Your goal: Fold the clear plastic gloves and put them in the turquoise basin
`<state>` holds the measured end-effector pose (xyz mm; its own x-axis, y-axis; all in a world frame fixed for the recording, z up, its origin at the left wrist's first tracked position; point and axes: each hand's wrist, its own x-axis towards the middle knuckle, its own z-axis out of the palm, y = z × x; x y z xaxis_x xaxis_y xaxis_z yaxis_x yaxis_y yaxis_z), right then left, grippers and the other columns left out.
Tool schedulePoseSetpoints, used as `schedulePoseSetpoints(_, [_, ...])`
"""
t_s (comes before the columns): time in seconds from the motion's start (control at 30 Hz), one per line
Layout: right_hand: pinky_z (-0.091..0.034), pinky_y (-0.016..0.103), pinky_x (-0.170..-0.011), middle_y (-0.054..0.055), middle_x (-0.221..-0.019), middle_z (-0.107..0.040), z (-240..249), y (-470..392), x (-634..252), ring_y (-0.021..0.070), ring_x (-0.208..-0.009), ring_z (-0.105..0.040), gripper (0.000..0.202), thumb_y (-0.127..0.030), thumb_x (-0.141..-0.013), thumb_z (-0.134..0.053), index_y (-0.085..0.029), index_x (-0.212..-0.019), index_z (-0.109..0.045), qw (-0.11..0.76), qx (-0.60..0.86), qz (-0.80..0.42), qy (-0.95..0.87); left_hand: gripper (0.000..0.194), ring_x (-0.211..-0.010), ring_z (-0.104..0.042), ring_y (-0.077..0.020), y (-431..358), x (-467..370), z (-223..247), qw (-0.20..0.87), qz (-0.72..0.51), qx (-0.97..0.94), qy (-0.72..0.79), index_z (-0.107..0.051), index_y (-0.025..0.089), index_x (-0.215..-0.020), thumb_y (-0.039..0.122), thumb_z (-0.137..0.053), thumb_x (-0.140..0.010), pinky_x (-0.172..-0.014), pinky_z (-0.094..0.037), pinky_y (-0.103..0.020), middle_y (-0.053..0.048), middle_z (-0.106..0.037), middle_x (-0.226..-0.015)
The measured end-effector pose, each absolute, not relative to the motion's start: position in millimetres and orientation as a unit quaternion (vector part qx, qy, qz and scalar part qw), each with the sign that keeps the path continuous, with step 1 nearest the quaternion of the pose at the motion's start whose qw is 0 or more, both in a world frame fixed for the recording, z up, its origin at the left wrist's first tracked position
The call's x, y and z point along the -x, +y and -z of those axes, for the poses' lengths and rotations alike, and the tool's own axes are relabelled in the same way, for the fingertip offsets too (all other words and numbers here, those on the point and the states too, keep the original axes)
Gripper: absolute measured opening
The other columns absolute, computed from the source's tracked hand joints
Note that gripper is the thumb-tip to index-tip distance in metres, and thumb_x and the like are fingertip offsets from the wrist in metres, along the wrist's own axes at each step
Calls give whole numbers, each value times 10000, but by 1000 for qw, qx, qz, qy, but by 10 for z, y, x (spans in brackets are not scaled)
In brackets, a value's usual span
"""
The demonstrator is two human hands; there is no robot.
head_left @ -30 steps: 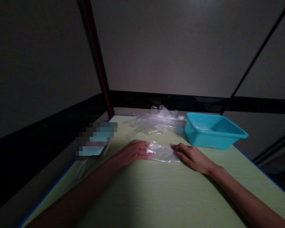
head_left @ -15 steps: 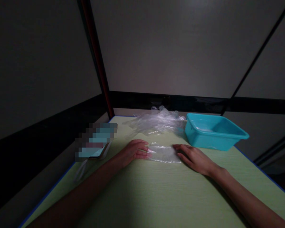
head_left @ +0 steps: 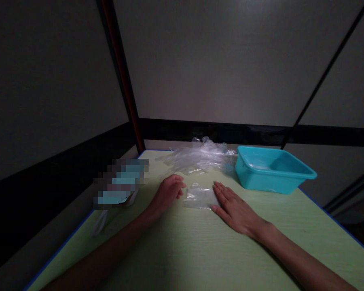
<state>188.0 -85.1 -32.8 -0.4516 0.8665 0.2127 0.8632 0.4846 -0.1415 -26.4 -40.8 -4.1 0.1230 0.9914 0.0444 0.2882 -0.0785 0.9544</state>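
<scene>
A small clear plastic bag [head_left: 200, 197] lies flat on the pale green table, folded to a rectangle. My right hand [head_left: 232, 206] rests flat over its right end, fingers stretched forward and the thumb apart. Just off the bag's left edge is my left hand [head_left: 169, 193], its fingers loosely bent and nothing visible in them. Behind both hands, a loose heap of clear plastic bags [head_left: 200, 157] spreads toward the back edge of the table.
A turquoise plastic basin [head_left: 267, 182] stands at the back right, with something clear inside. At the left edge lies a phone-like object [head_left: 121, 182], blurred out, with a pale strap [head_left: 100, 222]. Panelled walls [head_left: 215, 72] rise behind the table and at its left.
My left hand has come off the bag's left end and moved slightly left. My right hand has slid left and flattened out over the bag's right end.
</scene>
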Motion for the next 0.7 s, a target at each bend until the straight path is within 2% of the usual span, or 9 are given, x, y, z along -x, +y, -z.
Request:
schedulePoseSetpoints(0.1, [-218,415,-1021,172,-1363,-234,353,-842,-1892,234,-1262,-197,630,-485,-868,-232,-41,-1314,-270,120,512,2,-850,227,-910,-550,-204,-496,160,87,228,-385,-755,479,-545,153,-923,191,-437,-727,-839,-411,-327,-84,-579,-995])
schedulePoseSetpoints(0.17, [-214,410,-1022,169,-1366,-224,356,-840,-1886,228,-1265,-185,619,-469,-873,-224,-38,-1317,-260,109,514,9,-851,347,-1118,-426,-206,-590,66,105,166,-318,-839,408,-493,128,-1094,193,-417,-762,-969,-301,-323,-110,-488,-1194])
schedulePoseSetpoints(0.23, [-211,408,-1022,171,-1368,-213,352,-840,-1874,226,-1267,-174,601,-441,-880,-222,-29,-1317,-253,93,519,14,-850,426,-1238,-275,-197,-675,-36,116,126,-243,-896,349,-400,92,-1212,222,-377,-808,-1031,-194,-319,-121,-360,-1322])
schedulePoseSetpoints(0.3, [-210,410,-1022,171,-1370,-204,349,-840,-1866,229,-1267,-169,576,-404,-884,-227,-23,-1315,-253,78,522,18,-849,456,-1272,-199,-191,-726,-132,133,101,-189,-919,331,-324,69,-1268,256,-310,-851,-1046,-145,-329,-129,-285,-1363])
schedulePoseSetpoints(0.43, [-213,411,-1022,164,-1369,-210,365,-834,-1868,231,-1266,-169,545,-366,-879,-260,-31,-1308,-280,76,512,30,-855,494,-1279,-162,-203,-727,-258,216,85,-145,-925,340,-272,37,-1290,316,-235,-883,-1046,-137,-342,-158,-231,-1373])
schedulePoseSetpoints(0.7, [-212,415,-1021,171,-1367,-210,388,-832,-1869,232,-1268,-164,542,-356,-878,-259,-25,-1307,-279,90,514,25,-853,621,-1272,-174,-242,-655,-176,301,87,-150,-914,366,-285,46,-1287,478,-306,-841,-1036,-164,-368,-180,-237,-1363])
